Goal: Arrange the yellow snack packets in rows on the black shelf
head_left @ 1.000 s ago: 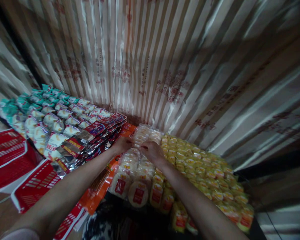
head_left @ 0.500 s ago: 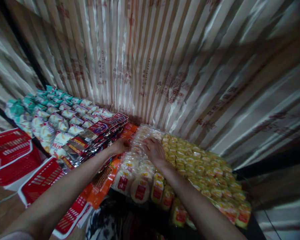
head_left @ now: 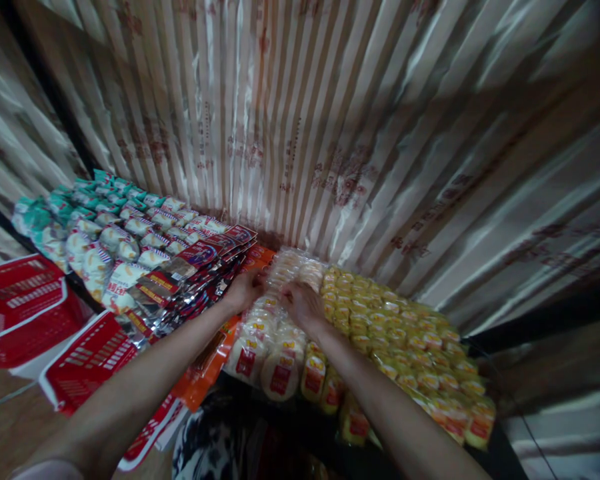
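Both my arms reach forward over a display of packed snacks. My left hand (head_left: 245,290) and my right hand (head_left: 303,303) rest on a row of clear round rice-cracker packets with red labels (head_left: 273,353), fingers curled down onto the packets near the row's far end. The two hands lie close together, left at the row's left edge, right on its right side. Whether either hand grips a packet is hidden by the fingers and the dim light.
Yellow snack packets (head_left: 405,340) fill the right. Orange packets (head_left: 207,370), dark foil packets (head_left: 190,273) and white and teal packets (head_left: 95,230) lie to the left. Red baskets (head_left: 35,313) stand at far left. A striped shiny curtain (head_left: 300,120) hangs behind.
My hands stay on the same row of clear packets; the right hand has shifted slightly along it. The view has drifted a little.
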A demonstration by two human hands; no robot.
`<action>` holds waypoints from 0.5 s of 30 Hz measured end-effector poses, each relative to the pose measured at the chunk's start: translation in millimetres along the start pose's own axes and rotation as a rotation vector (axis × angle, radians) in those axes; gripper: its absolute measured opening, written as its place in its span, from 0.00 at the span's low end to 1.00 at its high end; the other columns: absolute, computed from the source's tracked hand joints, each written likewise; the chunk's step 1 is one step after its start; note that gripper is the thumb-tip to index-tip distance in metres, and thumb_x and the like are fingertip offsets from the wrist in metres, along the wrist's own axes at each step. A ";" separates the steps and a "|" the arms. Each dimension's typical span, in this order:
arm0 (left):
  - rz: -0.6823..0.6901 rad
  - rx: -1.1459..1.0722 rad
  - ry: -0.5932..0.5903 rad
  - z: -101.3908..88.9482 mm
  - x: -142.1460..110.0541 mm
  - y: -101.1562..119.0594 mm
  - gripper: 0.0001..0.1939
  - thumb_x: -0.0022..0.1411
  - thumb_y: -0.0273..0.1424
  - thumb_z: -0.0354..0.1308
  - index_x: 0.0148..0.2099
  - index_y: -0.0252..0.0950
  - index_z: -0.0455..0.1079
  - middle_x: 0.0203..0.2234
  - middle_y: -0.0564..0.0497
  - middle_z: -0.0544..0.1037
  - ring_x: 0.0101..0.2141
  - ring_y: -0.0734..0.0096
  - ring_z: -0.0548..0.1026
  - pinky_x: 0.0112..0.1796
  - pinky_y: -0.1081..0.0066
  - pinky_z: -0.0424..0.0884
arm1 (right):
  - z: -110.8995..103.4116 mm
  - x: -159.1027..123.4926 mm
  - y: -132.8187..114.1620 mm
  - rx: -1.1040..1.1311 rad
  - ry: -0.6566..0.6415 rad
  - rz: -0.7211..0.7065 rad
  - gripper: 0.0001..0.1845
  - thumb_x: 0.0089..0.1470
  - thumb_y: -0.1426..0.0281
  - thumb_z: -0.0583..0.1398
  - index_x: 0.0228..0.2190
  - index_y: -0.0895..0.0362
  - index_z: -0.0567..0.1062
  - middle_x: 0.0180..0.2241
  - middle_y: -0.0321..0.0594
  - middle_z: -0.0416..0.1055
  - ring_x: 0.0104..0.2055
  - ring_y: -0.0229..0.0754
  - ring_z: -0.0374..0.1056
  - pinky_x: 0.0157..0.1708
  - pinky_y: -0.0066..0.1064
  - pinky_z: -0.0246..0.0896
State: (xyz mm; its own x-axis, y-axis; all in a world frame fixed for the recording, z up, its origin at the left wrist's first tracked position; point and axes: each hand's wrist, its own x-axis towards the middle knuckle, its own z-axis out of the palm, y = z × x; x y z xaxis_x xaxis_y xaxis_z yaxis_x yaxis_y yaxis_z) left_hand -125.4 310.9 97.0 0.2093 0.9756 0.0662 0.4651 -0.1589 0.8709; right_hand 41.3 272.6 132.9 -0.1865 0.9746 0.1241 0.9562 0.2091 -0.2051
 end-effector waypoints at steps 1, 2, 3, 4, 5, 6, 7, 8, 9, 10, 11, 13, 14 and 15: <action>0.004 0.016 0.012 -0.9 0.1 1.5 0.15 0.51 0.24 0.54 0.44 0.36 0.66 0.30 0.53 0.75 0.30 0.74 0.70 0.30 0.77 0.62 | -0.1 -0.6 0.2 -0.009 0.003 0.017 0.07 0.53 0.67 0.56 0.31 0.55 0.74 0.35 0.39 0.73 0.41 0.41 0.65 0.38 0.28 0.54; 0.001 0.062 0.041 -3.1 -0.9 3.3 0.14 0.52 0.26 0.54 0.43 0.35 0.66 0.31 0.52 0.75 0.30 0.73 0.70 0.30 0.76 0.62 | 0.1 -1.2 0.3 -0.016 0.002 0.029 0.07 0.53 0.68 0.56 0.31 0.54 0.74 0.35 0.39 0.74 0.41 0.41 0.66 0.37 0.28 0.54; -0.016 0.128 0.080 -6.7 -2.9 5.2 0.13 0.52 0.28 0.55 0.42 0.35 0.67 0.31 0.51 0.75 0.31 0.72 0.70 0.30 0.75 0.61 | 0.4 -1.5 0.4 -0.022 -0.001 0.038 0.08 0.53 0.68 0.55 0.31 0.54 0.74 0.35 0.40 0.74 0.40 0.41 0.66 0.37 0.28 0.54; -0.048 0.207 0.114 -11.2 -6.0 6.9 0.12 0.53 0.32 0.55 0.41 0.34 0.67 0.31 0.49 0.75 0.31 0.70 0.70 0.30 0.75 0.61 | 1.0 -1.6 0.4 -0.025 -0.004 0.045 0.08 0.53 0.68 0.55 0.31 0.54 0.74 0.34 0.40 0.74 0.40 0.41 0.66 0.37 0.28 0.54; -0.084 0.287 0.125 -16.4 -9.9 8.1 0.12 0.54 0.35 0.54 0.39 0.33 0.68 0.30 0.48 0.75 0.30 0.69 0.70 0.29 0.74 0.60 | 1.9 -1.4 0.3 -0.025 -0.010 0.051 0.08 0.53 0.68 0.55 0.31 0.55 0.74 0.34 0.40 0.74 0.40 0.41 0.66 0.36 0.28 0.54; -0.114 0.352 0.099 -21.6 -14.4 8.8 0.14 0.55 0.39 0.53 0.36 0.33 0.69 0.28 0.48 0.74 0.29 0.68 0.70 0.28 0.74 0.59 | 2.8 -1.0 0.2 -0.021 -0.014 0.054 0.08 0.53 0.68 0.55 0.31 0.55 0.74 0.34 0.41 0.74 0.39 0.41 0.66 0.36 0.28 0.54; -0.124 0.383 0.034 -26.1 -19.0 8.9 0.16 0.55 0.41 0.53 0.33 0.33 0.70 0.26 0.49 0.74 0.27 0.68 0.70 0.27 0.74 0.59 | 3.9 -0.4 0.1 -0.015 -0.018 0.055 0.08 0.53 0.68 0.55 0.31 0.55 0.74 0.34 0.41 0.74 0.39 0.41 0.67 0.36 0.28 0.54; -0.106 0.374 -0.057 -29.6 -23.3 8.4 0.16 0.55 0.42 0.53 0.32 0.33 0.71 0.24 0.50 0.74 0.27 0.69 0.70 0.27 0.74 0.59 | 4.9 0.3 0.0 -0.007 -0.021 0.054 0.09 0.54 0.69 0.55 0.31 0.55 0.74 0.34 0.42 0.74 0.39 0.42 0.66 0.37 0.28 0.54; -0.070 0.347 -0.140 -31.7 -26.8 7.4 0.16 0.54 0.41 0.53 0.32 0.33 0.72 0.23 0.51 0.74 0.26 0.69 0.70 0.26 0.75 0.59 | 5.7 0.9 -0.1 0.003 -0.023 0.051 0.08 0.54 0.69 0.55 0.31 0.56 0.74 0.34 0.42 0.73 0.40 0.42 0.66 0.37 0.29 0.54; -0.034 0.311 -0.194 -32.3 -29.3 6.1 0.13 0.54 0.39 0.54 0.32 0.34 0.72 0.24 0.52 0.75 0.27 0.70 0.70 0.27 0.76 0.59 | 6.2 1.3 0.0 0.012 -0.020 0.042 0.08 0.54 0.69 0.55 0.31 0.56 0.74 0.34 0.42 0.73 0.40 0.42 0.66 0.38 0.29 0.54; -0.013 0.274 -0.215 -31.5 -30.7 4.6 0.11 0.53 0.35 0.55 0.34 0.34 0.73 0.24 0.52 0.75 0.27 0.71 0.70 0.27 0.76 0.60 | 6.5 1.4 0.1 0.019 -0.006 0.029 0.08 0.54 0.69 0.55 0.32 0.56 0.74 0.34 0.42 0.73 0.40 0.43 0.65 0.39 0.30 0.55; -0.023 0.209 -0.202 -27.0 -30.4 1.8 0.10 0.51 0.29 0.54 0.36 0.33 0.73 0.25 0.53 0.75 0.27 0.72 0.69 0.27 0.77 0.61 | 5.9 0.5 0.8 0.035 0.037 -0.009 0.08 0.54 0.69 0.55 0.33 0.57 0.74 0.36 0.42 0.72 0.42 0.43 0.64 0.41 0.30 0.54; -0.042 0.181 -0.202 -24.3 -29.3 0.7 0.10 0.51 0.27 0.53 0.35 0.32 0.73 0.24 0.53 0.75 0.26 0.73 0.69 0.27 0.77 0.61 | 5.3 -0.5 1.4 0.047 0.055 -0.039 0.08 0.54 0.69 0.55 0.34 0.57 0.73 0.37 0.42 0.72 0.42 0.42 0.64 0.42 0.30 0.54; -0.059 0.157 -0.210 -21.8 -28.0 -0.1 0.10 0.50 0.26 0.52 0.34 0.31 0.73 0.23 0.53 0.74 0.26 0.74 0.69 0.27 0.77 0.61 | 4.5 -1.8 2.1 0.062 0.063 -0.076 0.08 0.54 0.69 0.55 0.34 0.57 0.73 0.37 0.42 0.71 0.43 0.42 0.63 0.43 0.30 0.54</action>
State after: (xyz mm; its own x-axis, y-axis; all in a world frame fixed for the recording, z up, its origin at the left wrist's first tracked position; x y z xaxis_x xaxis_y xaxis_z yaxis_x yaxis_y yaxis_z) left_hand -150.1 286.9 105.7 0.3443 0.9336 -0.0991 0.6061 -0.1404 0.7829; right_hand 42.7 271.6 127.9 -0.2418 0.9491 0.2020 0.9237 0.2889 -0.2517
